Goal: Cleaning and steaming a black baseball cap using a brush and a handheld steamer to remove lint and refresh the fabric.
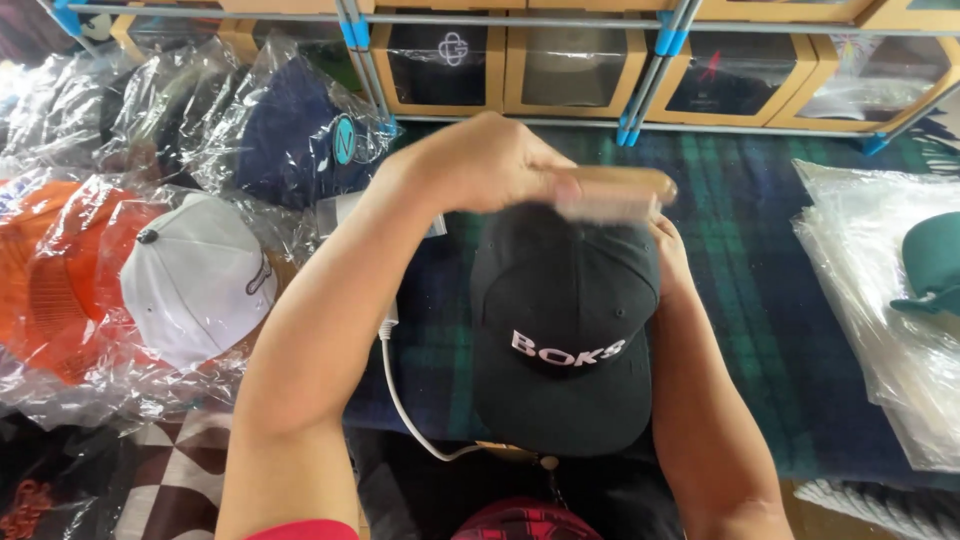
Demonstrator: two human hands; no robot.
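A black cap (560,330) with white embroidered lettering on its front lies in the middle, brim toward me. My left hand (490,160) is closed on a wooden-handled brush (615,192), held blurred over the cap's crown. My right hand (668,250) is mostly hidden behind the cap and holds it at the far right side of the crown.
Bagged caps lie at left: a white one (195,275), an orange one (55,270), a navy one (295,130). Clear bags and a green cap (930,265) sit at right. Boxed caps (445,60) line the back rack. A white cable (400,400) runs across the dark plaid cloth (760,260).
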